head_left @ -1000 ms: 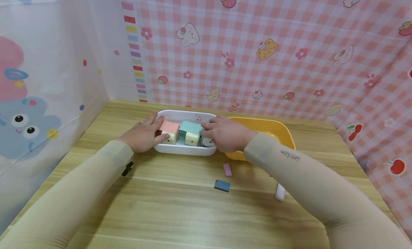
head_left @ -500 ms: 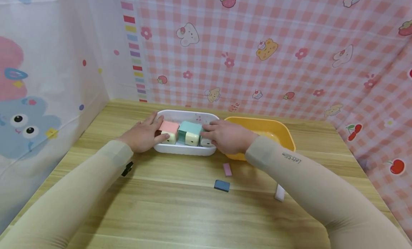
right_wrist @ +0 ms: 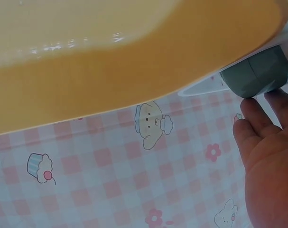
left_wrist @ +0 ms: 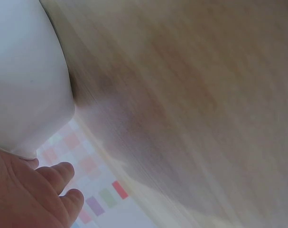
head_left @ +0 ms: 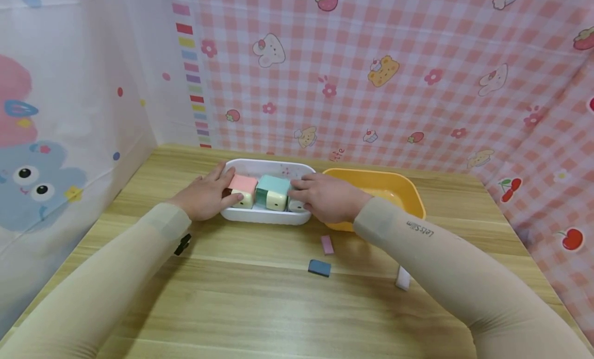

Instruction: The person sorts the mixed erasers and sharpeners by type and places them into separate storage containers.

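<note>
Left fingers (head_left: 216, 172) spread, thumb (head_left: 233, 199) touching pink block (head_left: 244, 182); right fingers (head_left: 302, 184), slightly bent, touch rightmost block (head_left: 295, 205), grip unclear.

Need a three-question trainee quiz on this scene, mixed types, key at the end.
1. Multiple choice: What colour is the top of the middle block in the white tray? A) pink B) teal C) orange
2. True or false: The small blue piece lies nearer the person than the small pink piece.
3. Fill in: In the head view, the ____ hand is nearer the yellow tray.

Key: 1. B, teal. 2. True. 3. Right hand.
</note>
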### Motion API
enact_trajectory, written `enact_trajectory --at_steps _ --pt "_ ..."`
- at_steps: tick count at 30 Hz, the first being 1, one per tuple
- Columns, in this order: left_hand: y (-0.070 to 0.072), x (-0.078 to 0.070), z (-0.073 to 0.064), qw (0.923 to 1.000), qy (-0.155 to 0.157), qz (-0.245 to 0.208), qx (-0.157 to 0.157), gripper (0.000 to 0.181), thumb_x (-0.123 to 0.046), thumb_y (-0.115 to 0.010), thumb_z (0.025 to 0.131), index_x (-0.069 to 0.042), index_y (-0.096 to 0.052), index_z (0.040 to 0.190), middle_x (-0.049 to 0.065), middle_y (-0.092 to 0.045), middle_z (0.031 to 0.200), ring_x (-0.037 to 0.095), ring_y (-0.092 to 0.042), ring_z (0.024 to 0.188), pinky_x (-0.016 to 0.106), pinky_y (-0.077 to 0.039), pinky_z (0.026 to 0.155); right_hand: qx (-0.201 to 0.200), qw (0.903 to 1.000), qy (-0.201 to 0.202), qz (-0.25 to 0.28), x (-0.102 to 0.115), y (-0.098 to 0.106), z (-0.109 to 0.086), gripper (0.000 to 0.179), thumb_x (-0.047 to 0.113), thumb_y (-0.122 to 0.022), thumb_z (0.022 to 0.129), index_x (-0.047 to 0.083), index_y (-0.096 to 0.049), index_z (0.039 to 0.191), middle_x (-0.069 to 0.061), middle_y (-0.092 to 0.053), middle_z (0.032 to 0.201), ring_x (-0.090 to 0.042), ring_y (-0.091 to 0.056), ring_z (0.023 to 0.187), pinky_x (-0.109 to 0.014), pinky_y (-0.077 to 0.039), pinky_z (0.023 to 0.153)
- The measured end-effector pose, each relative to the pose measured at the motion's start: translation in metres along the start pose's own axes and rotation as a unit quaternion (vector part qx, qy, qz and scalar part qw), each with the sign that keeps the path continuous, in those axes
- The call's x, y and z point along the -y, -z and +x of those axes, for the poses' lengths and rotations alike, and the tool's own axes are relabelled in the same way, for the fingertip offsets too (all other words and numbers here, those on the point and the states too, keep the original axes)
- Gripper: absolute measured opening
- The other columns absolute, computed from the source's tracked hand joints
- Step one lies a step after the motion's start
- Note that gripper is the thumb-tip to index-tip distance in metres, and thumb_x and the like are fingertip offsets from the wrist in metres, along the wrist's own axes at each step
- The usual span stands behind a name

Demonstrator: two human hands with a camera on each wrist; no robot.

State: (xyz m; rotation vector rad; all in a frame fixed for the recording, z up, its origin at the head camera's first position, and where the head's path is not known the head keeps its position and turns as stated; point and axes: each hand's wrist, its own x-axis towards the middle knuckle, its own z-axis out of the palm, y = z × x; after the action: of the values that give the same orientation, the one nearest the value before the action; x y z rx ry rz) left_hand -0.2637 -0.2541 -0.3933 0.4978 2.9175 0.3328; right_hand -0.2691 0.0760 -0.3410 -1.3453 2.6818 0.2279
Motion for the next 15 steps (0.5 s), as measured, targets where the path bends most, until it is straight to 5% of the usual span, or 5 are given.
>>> enact_trajectory --at_steps 15 --pt "-0.0014 0.002 0.0025 1.0 0.002 0.001 0.004 0.096 -0.071 -0.033 0.106 -0.005 -0.006 0.169 0.023 0.004 0.177 0.043 -0.006 0.164 0.072 -0.015 0.127 -0.044 0.9989 0.015 0.005 -0.0046 -0.0039 -0.0072 0.049 0.022 -0.053 0.11 0.02 -0.049 0.159 -0.007 -0.044 0.167 -0.034 -0.039 0.156 -0.05 -0.031 0.129"
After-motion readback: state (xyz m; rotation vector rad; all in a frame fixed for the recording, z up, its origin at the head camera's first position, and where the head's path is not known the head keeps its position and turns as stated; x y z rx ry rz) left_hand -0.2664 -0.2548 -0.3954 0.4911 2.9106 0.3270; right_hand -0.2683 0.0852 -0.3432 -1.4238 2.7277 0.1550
